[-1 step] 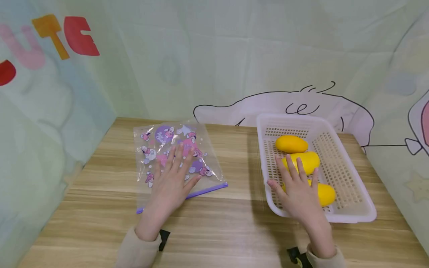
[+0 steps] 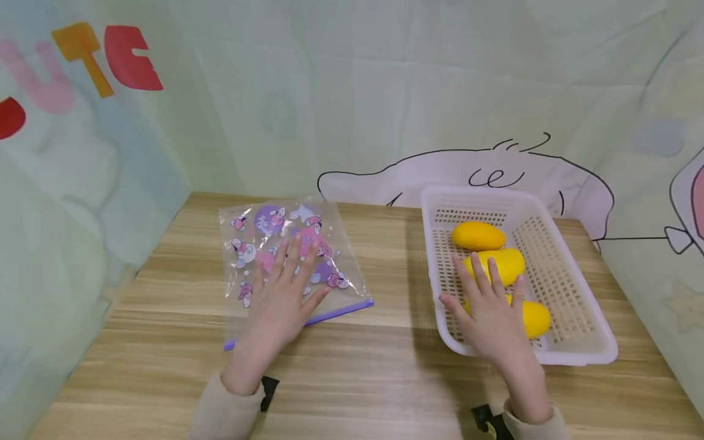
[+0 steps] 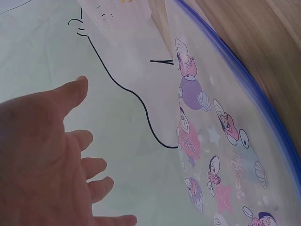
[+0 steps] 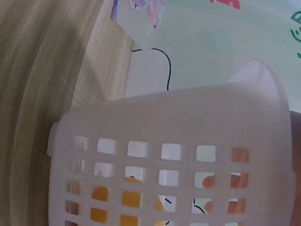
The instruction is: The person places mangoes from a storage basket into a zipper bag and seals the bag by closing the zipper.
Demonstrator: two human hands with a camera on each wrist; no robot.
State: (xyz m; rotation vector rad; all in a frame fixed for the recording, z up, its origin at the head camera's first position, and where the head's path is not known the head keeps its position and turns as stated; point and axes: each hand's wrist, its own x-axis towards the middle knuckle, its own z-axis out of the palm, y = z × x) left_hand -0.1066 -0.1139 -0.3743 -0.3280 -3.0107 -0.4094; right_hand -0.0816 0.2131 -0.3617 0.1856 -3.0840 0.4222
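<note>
My left hand (image 2: pixel 280 308) is spread palm down over a clear zip bag (image 2: pixel 327 275) printed with pink and purple cartoon figures. The bag lies flat, its blue-purple slider strip (image 2: pixel 343 310) toward me. In the left wrist view, space shows between the hand (image 3: pixel 42 155) and the bag (image 3: pixel 225 141). My right hand (image 2: pixel 492 324) reaches over the near rim of a white plastic basket (image 2: pixel 574 269), fingers extended and holding nothing. Three yellow mango-like fruits lie inside: the far one (image 2: pixel 478 236), the middle one (image 2: pixel 508 266) and the near one (image 2: pixel 536 319), the last two partly hidden by my fingers.
Both things rest on a wood-grain table (image 2: pixel 385 342), with a strip of tabletop between bag and basket. A printed cloth backdrop (image 2: pixel 352 110) rises behind the table and along both sides. In the right wrist view the basket's slotted wall (image 4: pixel 178 115) fills the foreground.
</note>
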